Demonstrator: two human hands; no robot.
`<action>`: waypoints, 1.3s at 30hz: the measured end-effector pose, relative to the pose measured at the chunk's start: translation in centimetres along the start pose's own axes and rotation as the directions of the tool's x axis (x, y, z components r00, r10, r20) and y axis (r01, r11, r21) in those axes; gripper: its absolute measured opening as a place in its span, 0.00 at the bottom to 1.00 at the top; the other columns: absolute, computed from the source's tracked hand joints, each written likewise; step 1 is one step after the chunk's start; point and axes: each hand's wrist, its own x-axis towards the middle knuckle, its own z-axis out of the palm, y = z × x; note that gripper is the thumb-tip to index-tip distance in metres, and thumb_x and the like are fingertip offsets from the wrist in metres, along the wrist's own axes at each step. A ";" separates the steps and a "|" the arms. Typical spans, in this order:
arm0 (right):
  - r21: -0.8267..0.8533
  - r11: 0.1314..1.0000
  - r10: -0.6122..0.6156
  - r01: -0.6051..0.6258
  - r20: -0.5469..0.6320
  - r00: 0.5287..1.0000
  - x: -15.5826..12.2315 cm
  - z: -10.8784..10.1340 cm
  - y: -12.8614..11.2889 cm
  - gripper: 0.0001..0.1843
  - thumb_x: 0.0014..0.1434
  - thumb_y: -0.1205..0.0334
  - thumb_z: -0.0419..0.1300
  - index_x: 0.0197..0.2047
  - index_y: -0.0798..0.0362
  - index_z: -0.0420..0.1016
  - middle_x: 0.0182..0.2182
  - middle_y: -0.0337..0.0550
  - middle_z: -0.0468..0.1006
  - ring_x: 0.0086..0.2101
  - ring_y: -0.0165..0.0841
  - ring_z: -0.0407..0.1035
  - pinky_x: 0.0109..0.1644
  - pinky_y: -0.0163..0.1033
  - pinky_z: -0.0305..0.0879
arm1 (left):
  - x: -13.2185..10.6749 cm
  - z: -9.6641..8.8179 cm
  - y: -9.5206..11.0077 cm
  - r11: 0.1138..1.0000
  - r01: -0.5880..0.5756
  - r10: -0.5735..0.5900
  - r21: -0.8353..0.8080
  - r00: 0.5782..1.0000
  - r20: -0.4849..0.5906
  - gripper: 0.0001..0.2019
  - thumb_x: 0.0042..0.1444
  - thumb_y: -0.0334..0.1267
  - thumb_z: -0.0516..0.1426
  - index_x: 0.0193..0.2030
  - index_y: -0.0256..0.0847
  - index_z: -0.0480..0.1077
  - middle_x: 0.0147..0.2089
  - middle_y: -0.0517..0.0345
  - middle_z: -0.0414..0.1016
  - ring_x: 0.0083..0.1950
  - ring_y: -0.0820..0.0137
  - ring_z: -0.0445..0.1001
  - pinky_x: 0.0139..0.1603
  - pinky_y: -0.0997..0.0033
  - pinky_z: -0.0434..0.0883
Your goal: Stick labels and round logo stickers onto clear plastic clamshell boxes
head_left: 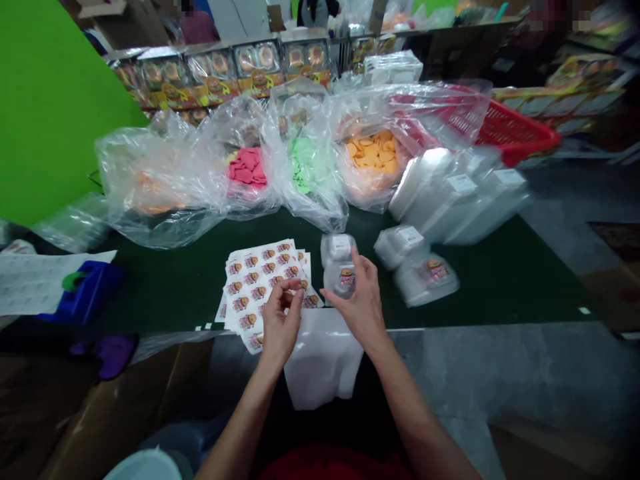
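My left hand (281,321) is over the right part of a stack of burger sticker sheets (257,277), with thumb and index fingertips pinched together. Whatever lies between those fingertips is too small to make out. My right hand (364,303) spans the near right side of a clear plastic clamshell box (331,272), its thumb at the near edge and its index finger along the right side. This box lies opened out, with a white label (341,244) on the far half and a burger sticker (347,276) on the near half.
Another labelled clamshell box (417,283) lies to the right, before stacked clear boxes (463,200). Plastic bags of pink (249,167), green (303,163) and orange (373,153) pieces line the back. A red basket (520,130) and blue tape dispenser (87,293) flank them.
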 end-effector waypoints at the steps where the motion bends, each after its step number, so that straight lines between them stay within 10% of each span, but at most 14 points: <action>1: -0.014 1.000 0.001 -0.001 0.012 1.000 -0.1 0.1 0.0 0.51 0.56 0.57 0.71 0.78 0.42 0.54 0.67 0.55 0.64 0.66 0.54 0.62 0.69 0.63 0.63 | -0.3 -0.1 -0.3 1.000 0.007 -0.007 0.004 1.000 0.007 0.14 0.65 0.49 0.60 0.50 0.41 0.74 0.33 0.60 0.71 0.29 0.73 0.65 0.29 0.75 0.64; 14: 0.315 0.948 -0.023 0.036 -0.043 0.999 -0.3 -4.4 -1.3 0.36 0.60 0.57 0.68 0.71 0.43 0.68 0.66 0.50 0.71 0.64 0.47 0.68 0.68 0.57 0.66 | -1.9 -1.5 -1.1 0.999 0.023 -0.025 -0.039 0.999 -0.048 0.14 0.62 0.48 0.62 0.46 0.39 0.78 0.30 0.60 0.74 0.30 0.72 0.70 0.32 0.74 0.66; 22: -0.191 0.963 -0.192 0.189 -0.001 0.981 1.9 -15.1 2.8 0.35 0.58 0.58 0.66 0.69 0.38 0.73 0.66 0.49 0.69 0.63 0.52 0.68 0.67 0.61 0.65 | -1.9 -2.6 -1.5 0.999 0.033 -0.033 0.004 0.998 -0.053 0.17 0.60 0.52 0.65 0.45 0.40 0.79 0.32 0.58 0.78 0.32 0.68 0.75 0.35 0.71 0.71; 27: -0.292 0.934 -0.163 0.206 0.167 0.973 4.8 -16.1 7.4 0.33 0.59 0.56 0.64 0.68 0.43 0.73 0.65 0.53 0.71 0.64 0.54 0.67 0.71 0.68 0.55 | -2.2 -2.4 -1.8 0.999 0.027 -0.026 0.024 0.998 -0.050 0.18 0.61 0.53 0.64 0.45 0.39 0.79 0.32 0.58 0.77 0.31 0.70 0.73 0.34 0.73 0.70; 32: -0.338 0.916 -0.217 0.216 0.035 0.975 2.3 -16.2 4.5 0.30 0.64 0.47 0.65 0.66 0.47 0.75 0.66 0.55 0.72 0.66 0.58 0.64 0.72 0.76 0.44 | -2.8 -3.8 -2.2 0.993 -0.013 0.027 0.116 0.993 -0.117 0.14 0.65 0.49 0.62 0.46 0.40 0.78 0.35 0.58 0.78 0.33 0.70 0.73 0.36 0.73 0.71; 36: -0.090 0.996 0.009 -0.023 -0.153 0.988 -4.2 -14.8 2.2 0.17 0.67 0.47 0.64 0.51 0.48 0.83 0.51 0.51 0.83 0.52 0.49 0.77 0.60 0.56 0.71 | -3.8 -6.0 -3.1 0.934 -0.135 0.155 0.330 0.987 -0.035 0.10 0.70 0.44 0.58 0.48 0.43 0.78 0.44 0.53 0.81 0.43 0.65 0.79 0.45 0.67 0.75; 39: 0.080 0.910 0.372 -0.406 0.272 0.887 -8.8 -11.1 3.5 0.23 0.58 0.38 0.70 0.41 0.51 0.86 0.39 0.52 0.87 0.40 0.50 0.81 0.44 0.50 0.76 | -4.5 -6.8 -4.1 0.837 -0.328 0.297 0.439 0.945 0.139 0.10 0.71 0.40 0.56 0.51 0.45 0.79 0.54 0.51 0.82 0.58 0.59 0.78 0.62 0.56 0.73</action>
